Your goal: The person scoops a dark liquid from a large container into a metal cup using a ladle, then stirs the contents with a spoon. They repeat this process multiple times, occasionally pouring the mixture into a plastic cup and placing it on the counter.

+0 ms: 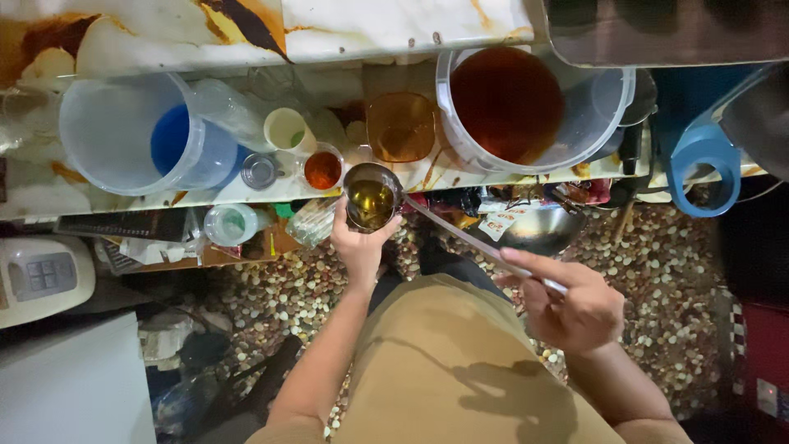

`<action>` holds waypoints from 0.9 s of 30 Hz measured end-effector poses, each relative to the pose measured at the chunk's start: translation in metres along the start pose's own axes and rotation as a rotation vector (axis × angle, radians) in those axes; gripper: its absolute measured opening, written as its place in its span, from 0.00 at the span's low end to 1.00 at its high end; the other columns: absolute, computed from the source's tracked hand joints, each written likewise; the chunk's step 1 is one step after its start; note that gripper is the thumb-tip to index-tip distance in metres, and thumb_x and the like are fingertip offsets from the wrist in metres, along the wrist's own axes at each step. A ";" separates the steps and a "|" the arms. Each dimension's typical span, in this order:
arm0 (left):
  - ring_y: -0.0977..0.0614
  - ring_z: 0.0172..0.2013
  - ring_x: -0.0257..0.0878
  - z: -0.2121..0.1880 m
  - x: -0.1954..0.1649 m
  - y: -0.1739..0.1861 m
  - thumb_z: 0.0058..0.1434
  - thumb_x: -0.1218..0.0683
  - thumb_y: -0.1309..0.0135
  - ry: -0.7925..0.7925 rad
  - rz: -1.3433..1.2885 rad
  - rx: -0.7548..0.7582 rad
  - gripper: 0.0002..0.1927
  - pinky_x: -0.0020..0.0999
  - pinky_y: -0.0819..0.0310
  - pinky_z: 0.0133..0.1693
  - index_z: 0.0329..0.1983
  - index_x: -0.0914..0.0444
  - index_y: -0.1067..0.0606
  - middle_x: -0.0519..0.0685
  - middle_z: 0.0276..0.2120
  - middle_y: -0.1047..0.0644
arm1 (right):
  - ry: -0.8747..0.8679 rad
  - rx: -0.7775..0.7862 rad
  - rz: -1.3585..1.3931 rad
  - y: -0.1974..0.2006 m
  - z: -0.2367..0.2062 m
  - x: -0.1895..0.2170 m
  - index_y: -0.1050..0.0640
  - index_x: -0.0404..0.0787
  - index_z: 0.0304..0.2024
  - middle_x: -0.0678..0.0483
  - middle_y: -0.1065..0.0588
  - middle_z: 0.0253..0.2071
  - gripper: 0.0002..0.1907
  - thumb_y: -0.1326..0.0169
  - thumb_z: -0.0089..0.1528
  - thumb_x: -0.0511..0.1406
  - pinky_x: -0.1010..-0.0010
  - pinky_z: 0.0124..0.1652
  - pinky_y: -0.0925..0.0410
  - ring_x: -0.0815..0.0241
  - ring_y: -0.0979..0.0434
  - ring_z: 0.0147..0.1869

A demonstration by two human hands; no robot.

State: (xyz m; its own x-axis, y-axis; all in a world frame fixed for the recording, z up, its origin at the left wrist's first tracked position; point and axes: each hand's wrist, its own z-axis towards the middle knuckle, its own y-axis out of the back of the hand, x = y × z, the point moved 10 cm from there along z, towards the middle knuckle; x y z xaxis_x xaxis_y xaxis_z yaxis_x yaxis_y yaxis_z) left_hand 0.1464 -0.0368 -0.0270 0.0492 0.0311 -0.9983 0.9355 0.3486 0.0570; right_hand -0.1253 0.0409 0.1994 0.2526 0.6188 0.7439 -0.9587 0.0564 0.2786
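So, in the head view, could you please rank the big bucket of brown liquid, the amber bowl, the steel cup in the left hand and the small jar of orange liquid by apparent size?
1. Big bucket of brown liquid
2. Amber bowl
3. Steel cup, held in the left hand; it may sit nearer the camera, so its lead over the jar is unsure
4. Small jar of orange liquid

- In my left hand [360, 247] I see a small cup [371, 197] of shiny metal, its liquid glossy and amber.
- My right hand [575, 308] grips a ladle [477, 242] with a thin, smooth metal handle.
- At 1 o'clock of the cup, a translucent plastic bucket [612, 99] looks smooth and slightly glossy.
- At 10 o'clock, a frosted plastic jug [123, 131] looks matt.
- The table [386, 29] looks like polished, stained marble.
- The floor [674, 263] below is rough pebble.
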 end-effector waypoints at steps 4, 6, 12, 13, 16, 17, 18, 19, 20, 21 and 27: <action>0.17 0.41 0.38 0.009 -0.002 0.008 0.40 0.56 0.21 -0.063 0.158 -0.067 0.37 0.33 0.21 0.47 0.54 0.66 0.26 0.49 0.42 0.18 | 0.089 0.063 0.140 -0.004 0.003 0.013 0.40 0.33 0.29 0.29 0.24 0.47 0.14 0.50 0.60 0.17 0.59 0.40 0.18 0.44 0.14 0.45; 0.17 0.40 0.38 0.013 -0.001 0.011 0.38 0.56 0.21 -0.040 0.187 -0.079 0.40 0.33 0.22 0.46 0.56 0.66 0.26 0.49 0.42 0.18 | 0.132 0.084 0.083 -0.009 0.006 0.015 0.40 0.36 0.27 0.31 0.22 0.46 0.17 0.47 0.58 0.17 0.60 0.40 0.18 0.44 0.13 0.43; 0.15 0.42 0.37 0.021 -0.013 0.013 0.39 0.56 0.23 -0.112 0.162 -0.072 0.42 0.33 0.20 0.46 0.60 0.65 0.26 0.49 0.44 0.18 | 0.214 0.303 0.248 -0.032 0.028 0.014 0.36 0.36 0.26 0.28 0.23 0.46 0.14 0.43 0.55 0.22 0.35 0.51 0.26 0.48 0.16 0.37; 0.15 0.43 0.36 0.023 -0.012 0.011 0.41 0.56 0.23 -0.101 0.083 -0.060 0.42 0.32 0.20 0.47 0.61 0.65 0.27 0.49 0.45 0.18 | 0.225 0.322 0.207 -0.033 0.031 0.015 0.36 0.37 0.26 0.30 0.23 0.46 0.15 0.42 0.55 0.23 0.38 0.50 0.25 0.45 0.15 0.38; 0.15 0.44 0.35 0.026 -0.009 0.009 0.42 0.56 0.23 -0.059 0.013 -0.050 0.40 0.32 0.19 0.49 0.60 0.65 0.27 0.48 0.45 0.17 | 0.267 0.353 0.146 -0.035 0.040 0.015 0.36 0.37 0.25 0.32 0.22 0.44 0.15 0.41 0.54 0.25 0.44 0.48 0.24 0.41 0.15 0.37; 0.14 0.42 0.36 0.028 -0.008 0.010 0.41 0.56 0.21 -0.037 0.100 -0.059 0.38 0.33 0.19 0.47 0.56 0.65 0.25 0.49 0.43 0.16 | 0.285 0.346 0.164 -0.032 0.043 0.015 0.36 0.36 0.25 0.31 0.22 0.42 0.14 0.42 0.53 0.24 0.42 0.47 0.24 0.44 0.16 0.35; 0.14 0.41 0.37 0.030 -0.007 0.012 0.40 0.56 0.20 -0.015 0.187 -0.073 0.36 0.33 0.18 0.46 0.52 0.65 0.24 0.50 0.42 0.16 | 0.307 0.340 0.185 -0.029 0.047 0.013 0.36 0.35 0.24 0.29 0.22 0.41 0.13 0.43 0.51 0.24 0.41 0.46 0.24 0.48 0.17 0.32; 0.14 0.41 0.37 0.032 -0.007 0.012 0.40 0.57 0.20 -0.012 0.174 -0.076 0.36 0.34 0.18 0.47 0.53 0.66 0.24 0.51 0.42 0.16 | 0.307 0.317 0.204 -0.024 0.052 0.008 0.37 0.34 0.24 0.29 0.23 0.40 0.12 0.45 0.49 0.23 0.39 0.46 0.23 0.46 0.17 0.32; 0.14 0.42 0.38 0.032 -0.008 0.010 0.40 0.57 0.20 -0.010 0.162 -0.082 0.36 0.34 0.18 0.47 0.53 0.66 0.23 0.51 0.42 0.16 | 0.307 0.294 0.225 -0.019 0.055 0.005 0.38 0.33 0.24 0.30 0.23 0.39 0.11 0.47 0.48 0.23 0.37 0.47 0.23 0.45 0.18 0.32; 0.14 0.42 0.38 0.034 -0.009 0.009 0.40 0.57 0.21 -0.008 0.150 -0.088 0.36 0.34 0.18 0.48 0.53 0.67 0.23 0.52 0.43 0.15 | 0.307 0.272 0.246 -0.014 0.059 0.000 0.38 0.32 0.23 0.30 0.23 0.38 0.11 0.49 0.46 0.22 0.35 0.48 0.23 0.44 0.18 0.33; 0.16 0.45 0.38 0.041 -0.034 0.005 0.38 0.56 0.22 -0.185 0.159 -0.123 0.43 0.33 0.21 0.52 0.59 0.68 0.27 0.53 0.46 0.18 | 0.279 0.043 -0.003 0.008 0.079 -0.040 0.42 0.36 0.26 0.24 0.23 0.39 0.16 0.50 0.63 0.23 0.60 0.38 0.22 0.43 0.14 0.40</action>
State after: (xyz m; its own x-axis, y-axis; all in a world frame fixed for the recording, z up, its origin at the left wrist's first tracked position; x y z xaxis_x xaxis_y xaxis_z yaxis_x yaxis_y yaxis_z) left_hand 0.1642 -0.0748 0.0071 0.2654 -0.0733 -0.9613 0.8623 0.4641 0.2027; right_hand -0.1328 -0.0453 0.2202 0.2040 0.8106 0.5488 -0.9500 0.0286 0.3108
